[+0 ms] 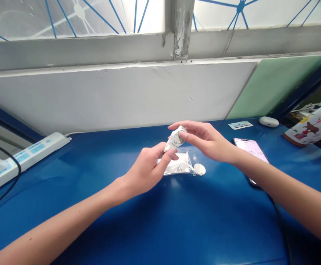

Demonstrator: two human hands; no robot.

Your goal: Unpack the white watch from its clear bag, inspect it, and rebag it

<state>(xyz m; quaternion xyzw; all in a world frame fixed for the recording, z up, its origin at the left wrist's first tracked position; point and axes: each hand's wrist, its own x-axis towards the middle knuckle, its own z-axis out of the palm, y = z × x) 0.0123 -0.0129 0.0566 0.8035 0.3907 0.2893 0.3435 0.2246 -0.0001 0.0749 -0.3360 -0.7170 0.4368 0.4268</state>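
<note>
Both hands meet above the middle of a blue table (193, 221). My left hand (146, 171) is closed, pinching the lower end of a small white device (175, 139) with a round dial face. My right hand (204, 141) grips the upper end of the same device between thumb and fingers. Just beneath the hands, on the table, lies a clear plastic bag (177, 167) with white parts inside. A small white round disc (199, 169) rests at the bag's right end.
A phone (251, 147) with a lit screen lies under my right forearm, its cable running toward me. A white power strip (25, 156) sits at the left edge. At the back right are a card (240, 125), a white earbud case (268, 121) and a printed bottle (311, 129).
</note>
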